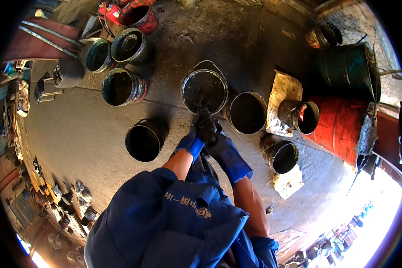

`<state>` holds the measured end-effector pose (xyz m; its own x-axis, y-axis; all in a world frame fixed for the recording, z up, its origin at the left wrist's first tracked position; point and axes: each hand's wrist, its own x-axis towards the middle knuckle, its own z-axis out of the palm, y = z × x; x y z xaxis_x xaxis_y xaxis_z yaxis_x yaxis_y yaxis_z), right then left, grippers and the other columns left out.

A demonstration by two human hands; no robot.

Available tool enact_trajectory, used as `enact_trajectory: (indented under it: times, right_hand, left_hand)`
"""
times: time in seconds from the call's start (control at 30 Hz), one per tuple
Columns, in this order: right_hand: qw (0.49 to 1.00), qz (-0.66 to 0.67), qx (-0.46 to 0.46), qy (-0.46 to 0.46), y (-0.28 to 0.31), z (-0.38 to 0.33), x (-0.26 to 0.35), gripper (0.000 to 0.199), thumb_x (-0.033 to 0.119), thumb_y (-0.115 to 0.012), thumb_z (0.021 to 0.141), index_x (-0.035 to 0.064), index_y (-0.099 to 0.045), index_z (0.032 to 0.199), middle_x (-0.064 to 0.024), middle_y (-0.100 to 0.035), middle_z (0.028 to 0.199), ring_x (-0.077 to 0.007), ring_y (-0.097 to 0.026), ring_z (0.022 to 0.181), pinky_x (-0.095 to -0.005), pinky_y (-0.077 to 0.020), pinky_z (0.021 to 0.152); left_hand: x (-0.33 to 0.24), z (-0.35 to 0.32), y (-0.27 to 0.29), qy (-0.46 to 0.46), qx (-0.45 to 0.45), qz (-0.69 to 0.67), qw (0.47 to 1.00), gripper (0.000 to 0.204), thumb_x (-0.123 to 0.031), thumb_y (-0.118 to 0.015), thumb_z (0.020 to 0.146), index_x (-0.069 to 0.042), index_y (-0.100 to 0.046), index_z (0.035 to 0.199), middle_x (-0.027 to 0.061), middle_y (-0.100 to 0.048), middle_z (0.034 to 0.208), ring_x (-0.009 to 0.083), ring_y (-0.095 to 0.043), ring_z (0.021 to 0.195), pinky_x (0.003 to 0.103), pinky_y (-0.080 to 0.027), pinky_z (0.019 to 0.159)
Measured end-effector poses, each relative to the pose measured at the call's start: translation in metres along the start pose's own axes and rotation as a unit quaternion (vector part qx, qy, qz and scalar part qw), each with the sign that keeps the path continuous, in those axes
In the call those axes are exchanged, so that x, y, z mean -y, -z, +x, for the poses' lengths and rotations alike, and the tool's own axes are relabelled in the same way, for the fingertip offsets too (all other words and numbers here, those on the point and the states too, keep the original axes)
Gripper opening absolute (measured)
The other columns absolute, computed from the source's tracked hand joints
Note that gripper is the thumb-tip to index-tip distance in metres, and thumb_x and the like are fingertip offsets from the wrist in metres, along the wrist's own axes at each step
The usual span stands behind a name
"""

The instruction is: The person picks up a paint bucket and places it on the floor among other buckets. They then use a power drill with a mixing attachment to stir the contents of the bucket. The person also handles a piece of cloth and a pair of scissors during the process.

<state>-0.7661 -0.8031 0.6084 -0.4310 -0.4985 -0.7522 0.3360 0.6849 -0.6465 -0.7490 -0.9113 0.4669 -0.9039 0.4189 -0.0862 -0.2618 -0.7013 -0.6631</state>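
Forearms (250, 206) reach forward; gloved left hand (194, 137) and right hand (219, 145) close together by near rim of bucket (204, 71); details too dark, can't tell if clamped.

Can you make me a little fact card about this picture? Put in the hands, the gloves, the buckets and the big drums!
Left grip: gloved, close against the other one
Right grip: gloved, also at the near edge of the middle bucket
Held: too dark to tell
Gloves: blue cuffs, blackened fingers
Middle bucket: open on top, dark inside
Handle: thin, arching beyond that bucket's far rim
Nearby: a left bucket and a right bucket, both open
Drums: one green drum, one red drum, far right
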Motion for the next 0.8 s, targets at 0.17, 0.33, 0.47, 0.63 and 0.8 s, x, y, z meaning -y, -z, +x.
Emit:
enact_trajectory:
  times: [0.17, 0.33, 0.47, 0.63, 0.8]
  right_hand:
    - [0.996, -0.05, -0.065, -0.033, -0.003, -0.008, 0.003, 0.037, 0.027, -0.052, 0.093, 0.0143, -0.058, 0.127, -0.0128, -0.063, 0.124, -0.0242, -0.056, 0.119, -0.0351, -0.0401, 0.105]
    - [0.994, -0.056, -0.078, -0.052, -0.003, -0.013, 0.006, 0.037, 0.027, -0.053, 0.092, 0.014, -0.058, 0.126, -0.013, -0.063, 0.124, -0.0244, -0.056, 0.119, -0.0353, -0.0404, 0.105]
    - [0.993, -0.054, -0.083, -0.068, 0.0, -0.02, 0.011, 0.037, 0.026, -0.054, 0.091, 0.0138, -0.059, 0.126, -0.0131, -0.063, 0.123, -0.0246, -0.056, 0.119, -0.0354, -0.0407, 0.104]
    - [0.991, -0.05, -0.094, -0.079, 0.009, -0.029, 0.021, 0.038, 0.026, -0.055, 0.09, 0.0135, -0.059, 0.125, -0.0133, -0.063, 0.123, -0.0249, -0.056, 0.119, -0.0356, -0.0411, 0.104]
    - [0.993, -0.023, -0.108, -0.05, 0.02, -0.041, 0.053, 0.038, 0.025, -0.056, 0.089, 0.0132, -0.06, 0.125, -0.0135, -0.064, 0.122, -0.0251, -0.056, 0.119, -0.0357, -0.0414, 0.104]
  left_hand:
    - [-0.002, 0.0, -0.008, 0.014, -0.043, 0.014, 0.999, 0.028, -0.03, -0.055, 0.093, -0.018, -0.047, 0.069, 0.0001, -0.037, 0.055, 0.0136, -0.029, 0.038, 0.031, -0.025, 0.036]
    - [-0.003, 0.003, -0.011, 0.021, -0.031, -0.029, 0.999, 0.037, -0.038, -0.054, 0.092, -0.015, -0.042, 0.065, 0.0, -0.032, 0.051, 0.0144, -0.027, 0.036, 0.032, -0.02, 0.035]
    - [0.001, 0.003, -0.013, 0.036, -0.031, -0.025, 0.999, 0.04, -0.039, -0.053, 0.092, -0.015, -0.04, 0.063, 0.0004, -0.029, 0.05, 0.0148, -0.026, 0.035, 0.032, -0.02, 0.035]
    - [0.007, 0.01, -0.014, 0.042, -0.043, -0.037, 0.998, 0.038, -0.039, -0.051, 0.095, -0.016, -0.041, 0.065, 0.0001, -0.03, 0.051, 0.0145, -0.026, 0.036, 0.031, -0.022, 0.035]
    - [0.004, 0.015, -0.004, 0.073, 0.059, -0.008, 0.996, 0.038, -0.04, -0.049, 0.097, -0.017, -0.041, 0.067, -0.0004, -0.031, 0.052, 0.0136, -0.026, 0.037, 0.031, -0.023, 0.036]
